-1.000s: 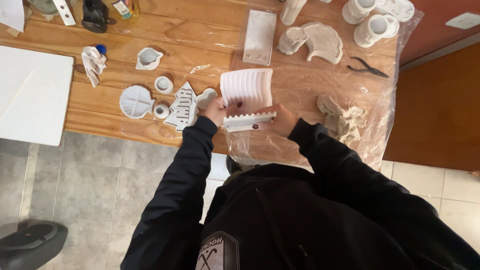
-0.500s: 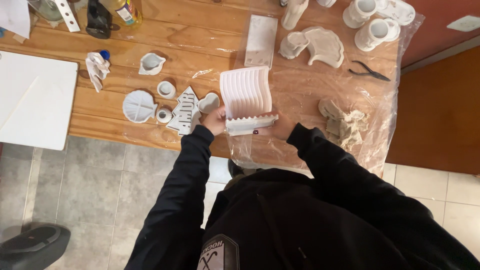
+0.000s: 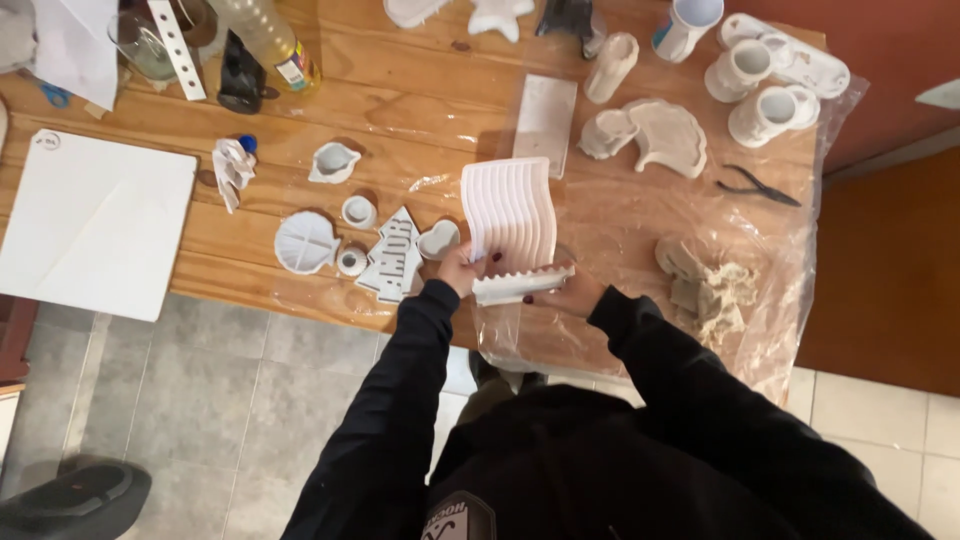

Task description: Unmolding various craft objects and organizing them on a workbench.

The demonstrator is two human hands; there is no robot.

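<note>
Both hands held a white ribbed mould (image 3: 510, 215) above the desk (image 3: 420, 110), near its front edge. The left hand (image 3: 462, 268) gripped the mould's lower left corner; the right hand (image 3: 565, 295) closed on its toothed bottom edge, over clear plastic sheet (image 3: 640, 230). A heart-shaped dish (image 3: 438, 240) lay just beside the left hand.

A white ribbed mould (image 3: 510, 215) is showing against the warm brown wooden table (image 3: 420, 110). Black sleeves (image 3: 400, 400) are framing it, and dark red nails are glinting on the left hand (image 3: 462, 268).
</note>
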